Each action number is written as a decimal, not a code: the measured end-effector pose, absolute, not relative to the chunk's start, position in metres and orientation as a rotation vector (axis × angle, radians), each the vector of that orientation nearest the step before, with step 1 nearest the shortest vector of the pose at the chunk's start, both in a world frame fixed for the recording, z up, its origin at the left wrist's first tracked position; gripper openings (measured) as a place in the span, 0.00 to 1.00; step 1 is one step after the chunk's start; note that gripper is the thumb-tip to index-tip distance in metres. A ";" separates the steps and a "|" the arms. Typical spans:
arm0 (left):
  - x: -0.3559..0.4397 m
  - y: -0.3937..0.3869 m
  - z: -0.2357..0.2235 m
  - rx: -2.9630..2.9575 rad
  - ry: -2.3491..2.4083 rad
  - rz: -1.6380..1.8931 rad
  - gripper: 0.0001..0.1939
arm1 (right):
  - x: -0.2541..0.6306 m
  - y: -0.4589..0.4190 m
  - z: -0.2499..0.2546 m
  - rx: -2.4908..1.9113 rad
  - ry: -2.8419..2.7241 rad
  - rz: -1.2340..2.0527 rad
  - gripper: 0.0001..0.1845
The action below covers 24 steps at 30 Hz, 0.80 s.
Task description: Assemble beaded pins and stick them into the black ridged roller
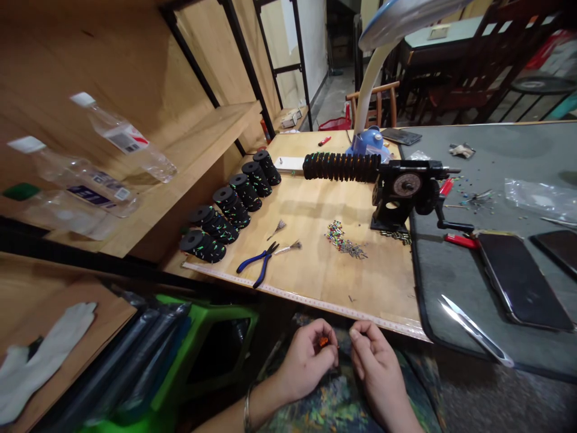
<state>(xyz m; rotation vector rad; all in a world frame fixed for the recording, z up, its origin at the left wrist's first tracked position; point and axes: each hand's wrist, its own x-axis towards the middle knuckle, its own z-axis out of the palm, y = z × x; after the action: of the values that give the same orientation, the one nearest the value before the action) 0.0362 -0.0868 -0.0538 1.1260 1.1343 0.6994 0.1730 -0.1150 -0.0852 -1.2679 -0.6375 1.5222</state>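
My left hand point(306, 361) pinches a small orange piece point(323, 341) between its fingers, low over my lap. My right hand point(376, 373) is close beside it, with its fingertips drawn together and nothing visible between them. Both hands are just below the front edge of a wooden board point(365, 288), which has a measuring tape point(306, 296) along that edge. On the board lie blue-handled pliers point(259, 267) and a small heap of multicoloured pins point(343, 240). Several black rolls studded with coloured pins point(232, 207) stand in a row, and a black coil point(341, 166) sits on a hand-cranked device point(403, 192).
A grey mat point(496, 150) to the right holds tweezers point(475, 331), a smartphone point(518, 279) and scattered pins. Plastic bottles point(124, 138) lie on a wooden shelf at left. Below it are a white glove point(45, 355) and a green stool point(211, 343). A desk lamp point(374, 72) stands behind the board.
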 end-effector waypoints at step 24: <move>0.026 -0.072 -0.045 1.455 1.245 0.839 0.08 | 0.180 -0.114 -0.070 -1.388 -1.286 1.425 0.08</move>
<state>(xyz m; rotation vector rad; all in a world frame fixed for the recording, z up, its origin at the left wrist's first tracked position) 0.0264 -0.0719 -0.0449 1.4551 1.2449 0.8386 0.1802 -0.1138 -0.0702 -1.3877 -1.2858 1.4248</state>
